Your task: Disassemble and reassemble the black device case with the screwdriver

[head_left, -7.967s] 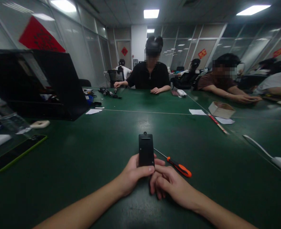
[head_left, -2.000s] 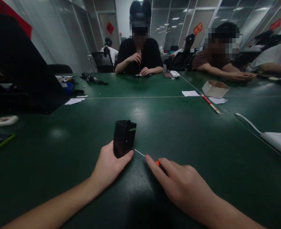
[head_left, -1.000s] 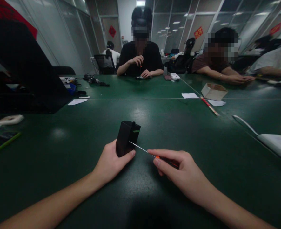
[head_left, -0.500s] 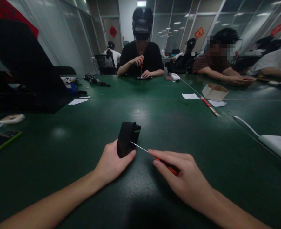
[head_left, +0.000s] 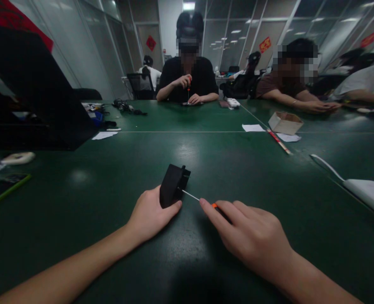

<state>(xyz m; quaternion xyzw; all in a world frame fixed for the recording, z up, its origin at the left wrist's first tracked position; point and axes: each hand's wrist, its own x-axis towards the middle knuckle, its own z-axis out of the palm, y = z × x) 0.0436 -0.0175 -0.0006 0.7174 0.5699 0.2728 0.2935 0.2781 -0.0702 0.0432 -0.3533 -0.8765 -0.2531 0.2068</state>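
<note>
Appears part-way through driver work on the black box (head_left: pixel 170 185). Held tilted over the near middle of the tabletop (head_left: pixel 187 148), with the tip of the screwdriver (head_left: pixel 190 195) at the side facing the right hand (head_left: pixel 253 236); cannot confirm seating in a screw head. Done, by judgement: taking up and steadying the black box, and lining up the screwdriver with it. Left, by judgement: turning at this spot; cannot tell tightening from loosening, nor count the fasteners outstanding. On the left hand (head_left: pixel 153 211): closed around the lower part of the black box, with thumb along the near edge. On the right hand: wrapped over the handle (head_left: pixel 215 206), gripping with bent fingers, with index finger stretched toward the shaft; mostly hiding the handle from view.
</note>
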